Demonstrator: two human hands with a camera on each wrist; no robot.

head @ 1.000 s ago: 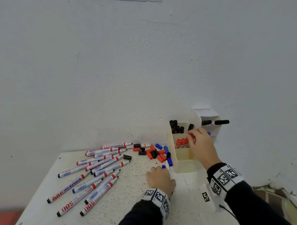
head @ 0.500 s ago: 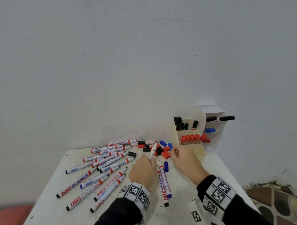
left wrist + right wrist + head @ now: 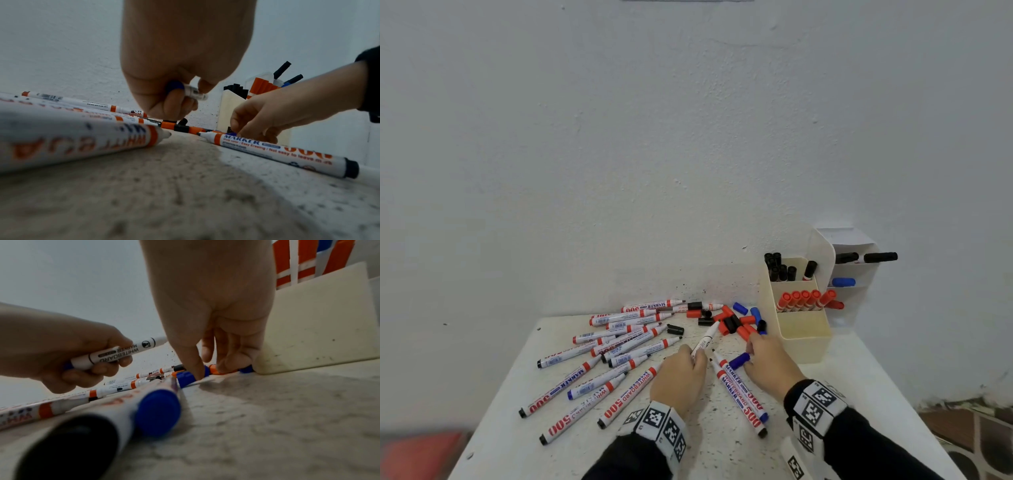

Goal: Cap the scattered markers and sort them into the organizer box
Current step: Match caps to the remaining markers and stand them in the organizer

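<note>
Tabletop (image 3: 859, 394): white, speckled, lower frame.
Left hand (image 3: 678, 380): grasps a marker (image 3: 703, 342), lower centre.
Right hand (image 3: 770, 363): thumb touches a blue cap (image 3: 739, 360); grip cannot be told.

Both hands down among the scatter
The right hand (image 3: 770, 363) has dropped from the organizer box (image 3: 804, 346) to the loose caps (image 3: 732, 323), thumb at a blue cap (image 3: 739, 360); the left hand (image 3: 681, 377) has raised a whiteboard marker (image 3: 705, 339), angled toward 1 o'clock.

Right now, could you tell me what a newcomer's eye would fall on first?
Scattered markers fan across the left of the table, loose caps heaped at the back. At right rear, the organizer box holds upright red- and black-capped markers. The left hand grips a lifted marker; the right hand touches a blue cap.
</note>
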